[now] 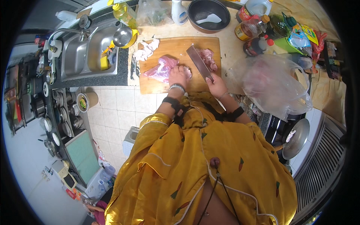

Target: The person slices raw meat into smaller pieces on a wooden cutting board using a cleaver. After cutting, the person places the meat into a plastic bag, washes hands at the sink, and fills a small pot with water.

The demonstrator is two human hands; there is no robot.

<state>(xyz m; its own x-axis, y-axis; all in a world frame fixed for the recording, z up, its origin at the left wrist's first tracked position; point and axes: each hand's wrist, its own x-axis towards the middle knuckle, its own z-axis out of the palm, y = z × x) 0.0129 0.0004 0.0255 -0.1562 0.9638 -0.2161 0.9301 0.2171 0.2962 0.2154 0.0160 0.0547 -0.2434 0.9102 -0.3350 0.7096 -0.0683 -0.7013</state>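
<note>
My right hand (pixel 217 86) grips the handle of a cleaver (pixel 200 62). Its broad dark blade slants up and to the left over the wooden cutting board (pixel 180 46). At the blade's right lies a pile of cut raw meat (pixel 207 58). My left hand (pixel 178 76) presses with bent fingers on a large piece of raw meat (pixel 163 67), and the meat's cut end shows to the right of the fingers. Whitish scraps of fat or skin (pixel 147 50) lie at the board's upper left corner. A gap separates the blade from my left hand.
Left of the board is a double steel sink (pixel 74 57), with a metal bowl (pixel 123 36) at its edge. A black pot (pixel 209 26) holding a white rice paddle stands behind the board. Bottles (pixel 250 28) and a large plastic bag (pixel 272 84) stand to the right; a wok (pixel 298 140) sits lower right.
</note>
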